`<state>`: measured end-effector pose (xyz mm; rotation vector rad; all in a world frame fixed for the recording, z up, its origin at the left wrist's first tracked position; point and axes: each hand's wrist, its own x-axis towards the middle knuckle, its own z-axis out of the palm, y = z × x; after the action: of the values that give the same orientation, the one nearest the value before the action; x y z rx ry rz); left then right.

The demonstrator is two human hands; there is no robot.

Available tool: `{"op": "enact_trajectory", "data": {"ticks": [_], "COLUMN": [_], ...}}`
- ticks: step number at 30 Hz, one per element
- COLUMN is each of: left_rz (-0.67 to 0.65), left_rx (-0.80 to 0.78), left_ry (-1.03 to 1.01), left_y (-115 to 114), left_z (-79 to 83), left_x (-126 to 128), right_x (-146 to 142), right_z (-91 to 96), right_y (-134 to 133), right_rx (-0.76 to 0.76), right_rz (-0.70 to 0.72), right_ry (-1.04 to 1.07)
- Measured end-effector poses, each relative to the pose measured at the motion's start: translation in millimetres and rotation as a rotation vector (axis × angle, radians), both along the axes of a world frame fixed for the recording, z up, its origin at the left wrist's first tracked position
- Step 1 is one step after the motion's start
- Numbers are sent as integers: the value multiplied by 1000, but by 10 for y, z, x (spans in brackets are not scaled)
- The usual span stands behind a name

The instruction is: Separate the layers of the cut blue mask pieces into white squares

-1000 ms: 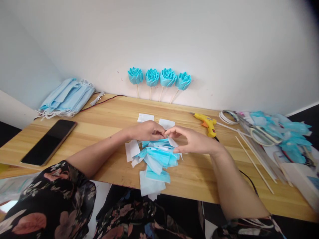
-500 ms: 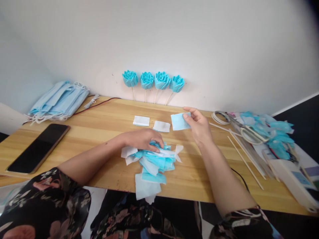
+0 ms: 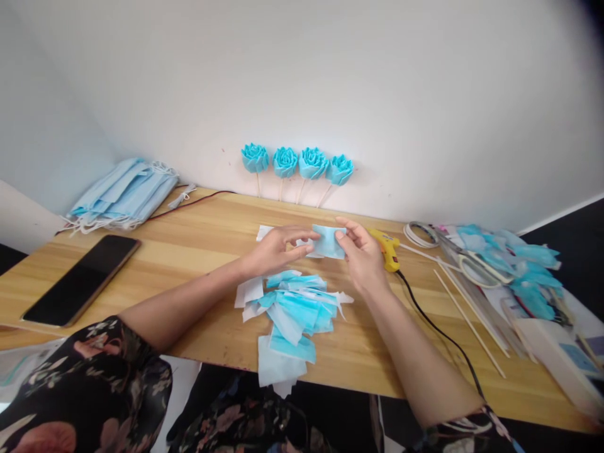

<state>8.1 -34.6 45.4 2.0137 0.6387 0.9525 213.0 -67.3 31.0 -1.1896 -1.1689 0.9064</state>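
Observation:
My right hand (image 3: 363,251) pinches a light blue rectangle of mask fabric (image 3: 329,242) by its right edge, thumb in front. At the rectangle's left edge is my left hand (image 3: 280,246), its thumb and fingers apart; whether the fingertips touch the edge I cannot tell. Below both hands lies a loose pile of blue and white fabric pieces (image 3: 295,308), some hanging over the table's front edge. A white piece (image 3: 265,233) lies behind my left hand, and another is mostly hidden behind the held rectangle.
Several blue fabric roses (image 3: 285,162) on sticks lean against the wall. Left are stacked masks (image 3: 125,192) and a phone (image 3: 82,280). A yellow glue gun (image 3: 387,248) with a black cord lies beside my right hand. Farther right are thin sticks (image 3: 469,321), scissors (image 3: 484,270), a tape roll (image 3: 419,234) and blue scraps (image 3: 533,264).
My left hand has left the pile and moved up to the rectangle's left edge. My right hand has shifted left and slightly down with the rectangle, uncovering the glue gun.

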Motion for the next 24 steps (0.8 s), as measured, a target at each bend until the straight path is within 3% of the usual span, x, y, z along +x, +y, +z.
{"op": "enact_trajectory", "data": {"ticks": [5,8,11,14,20,24], "left_rz": [-58,41,115,88,9,44], "left_rx": [-209,-295,-383,-452,-479,-491], "left_ry": [-131,-222,-276,-314,-320,-283], "left_y": [72,137,181,181,80,115], "left_z": [-141,-227,-267,-252,-200,-174], "left_x": [33,48,51,51,80,55], "right_x": [-87,-89,-79,-68,-82,-94], "right_z": [19,37,48,38,-34,-44], "right_y": [-105,-137,-132,-91,-42,-53], "right_rx": [116,136,177,159,-10,-18], "right_rz": [311,396,282,126,139,118], "right_ry": [42,6,-36,-46,-113,-186]}}
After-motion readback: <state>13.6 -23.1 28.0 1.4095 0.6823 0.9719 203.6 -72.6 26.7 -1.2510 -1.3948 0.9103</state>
